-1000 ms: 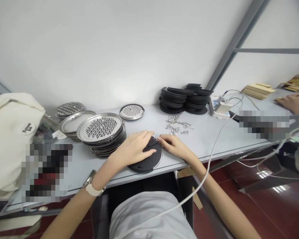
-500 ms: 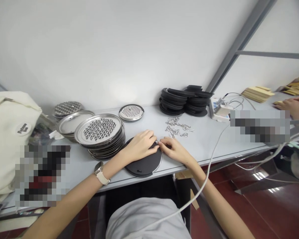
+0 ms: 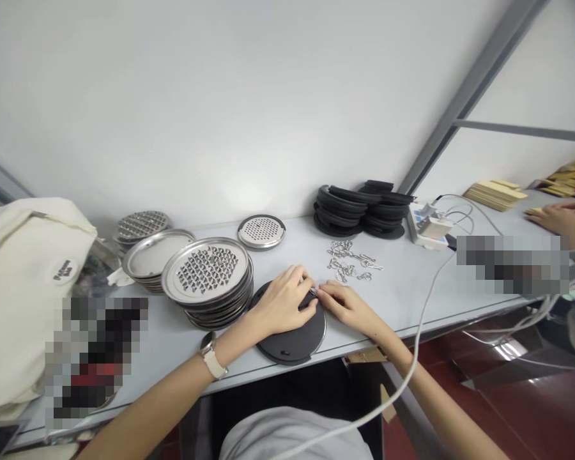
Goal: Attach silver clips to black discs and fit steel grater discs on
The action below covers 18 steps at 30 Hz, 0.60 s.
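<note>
A round black disc (image 3: 294,342) with a thin metal rim lies at the table's front edge. My left hand (image 3: 285,301) is bent over its upper part, fingers curled and thumb against its surface, steadying it. At the disc's upper right, my right hand (image 3: 347,308) pinches a small metal wire clip (image 3: 313,291) between thumb and index finger. The left fingertips meet the clip there, and part of it is hidden. Several loose wire clips (image 3: 345,260) are scattered behind the right hand. Left of my hands stands a stack of round metal grater plates (image 3: 211,271).
Behind lie a perforated grater disc (image 3: 262,231) and stacked black rings (image 3: 342,207). Metal plates (image 3: 158,252) and a cream bag (image 3: 23,300) are at left. A power strip (image 3: 426,227) stands at right; a white cable (image 3: 414,364) crosses my right forearm. Another person's hand (image 3: 563,218) is far right.
My left hand has curled its fingers in and moved to the clip at the disc's upper right. My right hand keeps its pinch there. The camera view has shifted slightly.
</note>
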Each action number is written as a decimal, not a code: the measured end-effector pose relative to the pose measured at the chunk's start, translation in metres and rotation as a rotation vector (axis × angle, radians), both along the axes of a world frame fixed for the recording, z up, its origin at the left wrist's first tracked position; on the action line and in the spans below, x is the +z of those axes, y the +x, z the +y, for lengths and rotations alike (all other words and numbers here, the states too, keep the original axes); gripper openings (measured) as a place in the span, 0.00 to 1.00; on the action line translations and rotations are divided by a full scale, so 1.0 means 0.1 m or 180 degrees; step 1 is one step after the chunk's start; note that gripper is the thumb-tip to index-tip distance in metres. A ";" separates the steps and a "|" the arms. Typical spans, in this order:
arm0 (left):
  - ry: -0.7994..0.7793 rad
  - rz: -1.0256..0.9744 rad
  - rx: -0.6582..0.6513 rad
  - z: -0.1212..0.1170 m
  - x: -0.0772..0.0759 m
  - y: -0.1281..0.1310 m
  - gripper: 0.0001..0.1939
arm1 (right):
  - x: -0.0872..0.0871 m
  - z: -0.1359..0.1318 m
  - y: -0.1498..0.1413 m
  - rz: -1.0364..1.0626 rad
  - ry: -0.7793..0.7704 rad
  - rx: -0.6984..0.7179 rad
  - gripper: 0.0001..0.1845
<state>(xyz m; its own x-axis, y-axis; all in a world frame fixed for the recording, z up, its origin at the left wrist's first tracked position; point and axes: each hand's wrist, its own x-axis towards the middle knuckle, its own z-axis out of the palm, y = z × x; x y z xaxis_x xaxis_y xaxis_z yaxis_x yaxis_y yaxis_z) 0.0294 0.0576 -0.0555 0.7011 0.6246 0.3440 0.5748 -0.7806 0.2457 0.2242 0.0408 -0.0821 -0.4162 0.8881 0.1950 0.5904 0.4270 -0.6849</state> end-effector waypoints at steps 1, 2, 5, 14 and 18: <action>-0.0029 -0.0015 0.0009 0.00 0.00 -0.01 0.06 | 0.00 0.00 0.00 -0.0001 -0.0016 0.0010 0.21; -0.0060 -0.0025 0.0018 0.00 0.00 -0.01 0.06 | -0.01 0.00 0.00 -0.0005 -0.0028 0.0016 0.22; -0.0121 -0.0016 0.0039 -0.01 -0.01 -0.02 0.06 | -0.03 0.00 0.01 -0.0038 -0.0051 -0.0004 0.22; -0.0065 -0.0013 -0.0017 -0.01 0.01 -0.04 0.07 | -0.03 -0.02 0.00 -0.0015 0.0075 -0.0041 0.22; 0.0118 0.0100 0.0008 -0.02 0.00 -0.03 0.08 | -0.02 -0.03 -0.01 -0.0010 0.0181 -0.0045 0.21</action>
<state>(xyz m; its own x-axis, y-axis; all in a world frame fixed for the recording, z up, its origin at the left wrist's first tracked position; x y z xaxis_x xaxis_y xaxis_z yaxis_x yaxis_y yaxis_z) 0.0263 0.0560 -0.0552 0.7105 0.6135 0.3447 0.5836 -0.7874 0.1985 0.2236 0.0376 -0.0846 -0.4043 0.8815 0.2441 0.5987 0.4568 -0.6579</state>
